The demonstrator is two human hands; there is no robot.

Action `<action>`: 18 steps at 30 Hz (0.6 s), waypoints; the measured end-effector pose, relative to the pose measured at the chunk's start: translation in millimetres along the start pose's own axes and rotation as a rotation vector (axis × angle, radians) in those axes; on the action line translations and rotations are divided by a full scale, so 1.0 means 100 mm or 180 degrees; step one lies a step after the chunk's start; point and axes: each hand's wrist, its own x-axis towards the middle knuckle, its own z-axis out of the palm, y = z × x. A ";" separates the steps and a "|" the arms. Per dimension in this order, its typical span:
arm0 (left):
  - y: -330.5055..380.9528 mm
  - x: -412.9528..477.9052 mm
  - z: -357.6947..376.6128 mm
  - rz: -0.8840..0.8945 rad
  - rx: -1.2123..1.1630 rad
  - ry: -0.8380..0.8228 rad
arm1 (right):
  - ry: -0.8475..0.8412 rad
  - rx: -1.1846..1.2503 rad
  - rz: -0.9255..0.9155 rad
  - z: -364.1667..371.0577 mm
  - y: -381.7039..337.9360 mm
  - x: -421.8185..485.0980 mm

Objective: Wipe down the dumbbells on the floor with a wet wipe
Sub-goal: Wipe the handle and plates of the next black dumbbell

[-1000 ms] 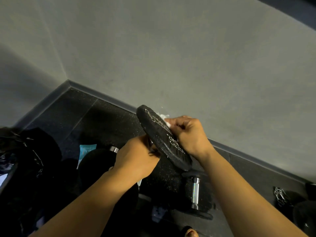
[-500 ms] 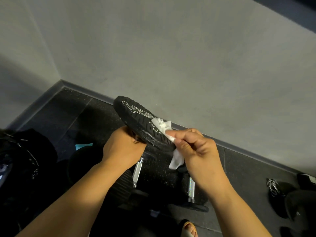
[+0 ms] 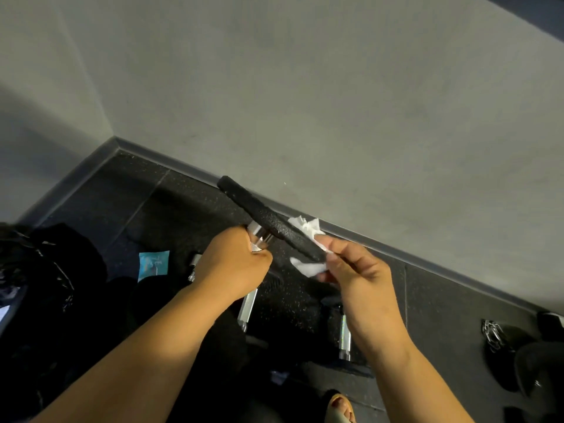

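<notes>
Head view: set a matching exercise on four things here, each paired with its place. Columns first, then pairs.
1 white crumpled wet wipe
2 black round dumbbell plate
3 teal flat packet
4 silver metal chain

A at the far right of the view
B pinched in the right hand
C on the chrome bar the left hand grips
D on the floor, left of that hand

Pairs: 1-B, 2-C, 3-D, 4-A
</notes>
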 end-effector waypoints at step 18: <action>-0.04 0.02 -0.11 -0.0192 0.0574 0.0006 | -0.0145 -0.1104 -0.1780 0.48 -0.35 -0.18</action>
